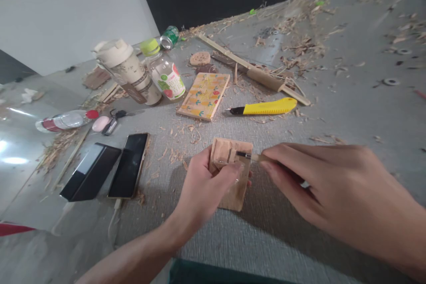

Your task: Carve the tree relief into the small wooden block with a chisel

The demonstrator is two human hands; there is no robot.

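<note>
Two hands are at work on one wooden block (234, 197), located at mid-table, on the near side. The left hand (203, 182) pinches it, thumb across the upper face, fingers wrapped beneath with tips showing past the right edge; the lower end projects uncovered. The right hand (319, 179) has its fingers pressed together on a slim carving tool (245, 155), metal tip at the block's upper face, near a cut step. Beyond the block's far edge, a strip of textured table (199, 131) separates it from a yellow utility knife (270, 107) and a patterned board (204, 97). A phone (129, 166) lies well to the left. Containers: a lidded tumbler (140, 77), contents hidden; beside it a capped, labelled bottle (168, 77), contents not determinable; behind, a green can (169, 38); farther left, a red-capped bottle (65, 121) on its side.
</note>
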